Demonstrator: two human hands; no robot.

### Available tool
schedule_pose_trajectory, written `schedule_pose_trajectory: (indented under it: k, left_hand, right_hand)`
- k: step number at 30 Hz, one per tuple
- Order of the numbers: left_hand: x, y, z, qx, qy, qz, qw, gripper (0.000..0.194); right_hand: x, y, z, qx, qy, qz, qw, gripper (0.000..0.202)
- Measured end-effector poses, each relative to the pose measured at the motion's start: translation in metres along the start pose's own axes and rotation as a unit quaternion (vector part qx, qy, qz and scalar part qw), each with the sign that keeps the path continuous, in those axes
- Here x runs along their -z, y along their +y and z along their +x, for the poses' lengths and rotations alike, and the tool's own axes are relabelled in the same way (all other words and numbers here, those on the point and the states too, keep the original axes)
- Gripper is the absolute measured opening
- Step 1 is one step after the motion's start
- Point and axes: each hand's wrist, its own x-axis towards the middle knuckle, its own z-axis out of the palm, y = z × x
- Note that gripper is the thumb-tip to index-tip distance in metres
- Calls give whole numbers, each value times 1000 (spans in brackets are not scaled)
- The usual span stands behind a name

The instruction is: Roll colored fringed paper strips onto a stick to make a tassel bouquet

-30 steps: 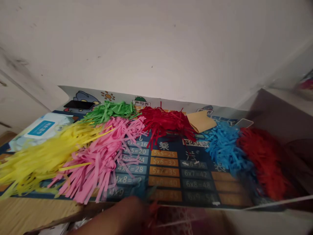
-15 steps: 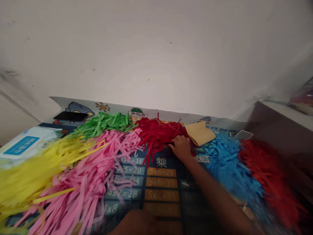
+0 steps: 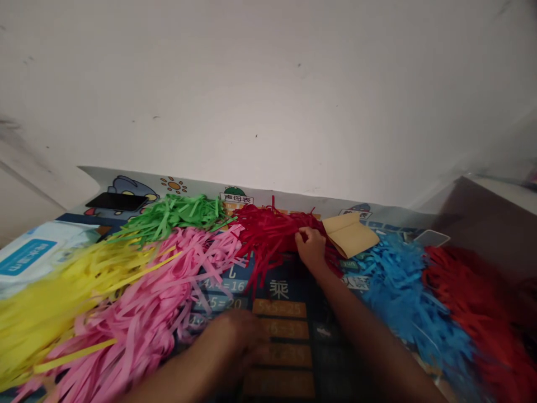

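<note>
A loose pile of dark red paper strips (image 3: 268, 232) lies at the middle of the far side of the mat. At its right edge is my right hand (image 3: 311, 246), fingers curled in a pinch on some of the strips. My left hand (image 3: 241, 333) hovers over the printed times tables nearer to me, beside the pink paper strips (image 3: 146, 302). Motion smears its fingers, so I cannot see what they hold. Right of my right hand lies a folded tan sheet of paper (image 3: 351, 234).
Yellow strips (image 3: 71, 296) and green strips (image 3: 184, 212) lie at the left, with a wet-wipes pack (image 3: 46, 252) and a black phone (image 3: 116, 201). Blue strips (image 3: 406, 285) and brighter red strips (image 3: 474, 302) cover the right, near a brown box side (image 3: 495, 224). A white wall (image 3: 268, 101) stands behind.
My left hand has come up from the bottom edge, further into view over the mat. My right hand has lifted slightly, and its fingers have drawn into a pinch.
</note>
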Motion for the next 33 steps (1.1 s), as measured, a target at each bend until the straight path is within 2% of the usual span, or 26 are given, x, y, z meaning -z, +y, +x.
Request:
schedule_pose_trajectory:
  k: [3, 6, 11, 15, 17, 19, 21, 24, 25, 29, 33]
  left_hand:
    - [34, 4, 33, -12, 29, 80, 996, 20]
    - [49, -5, 65, -12, 84, 142, 986, 18]
    - [45, -27, 113, 9, 172, 220, 960, 16]
    - [32, -40, 141, 22, 190, 256, 948, 33]
    - [26, -46, 150, 21, 190, 275, 942, 38]
    - [24, -52, 154, 11, 181, 289, 940, 30]
    - [25, -57, 155, -4, 168, 298, 940, 20]
    - [32, -63, 154, -17, 160, 309, 937, 17]
    - [34, -63, 154, -15, 163, 312, 936, 17]
    - [42, -61, 162, 19, 205, 317, 926, 17]
    - [66, -58, 167, 46, 262, 337, 903, 20]
  right_hand:
    - [3, 1, 8, 5, 3, 19, 1000, 23]
    - [11, 1, 12, 35, 2, 30, 999, 21]
    - [28, -6, 13, 97, 2, 33, 995, 17]
    - [36, -13, 9, 153, -7, 34, 988, 17]
    - [39, -14, 8, 170, -8, 33, 985, 19]
    - [42, -12, 8, 175, -11, 27, 984, 20]
    - [46, -10, 7, 174, -20, 15, 984, 19]
    - [50, -11, -3, 164, -32, -3, 986, 9]
    - [50, -14, -9, 165, -42, -7, 985, 12]
    - [27, -37, -33, 178, -124, -18, 976, 36]
    - [-7, -44, -34, 120, -148, -39, 981, 78]
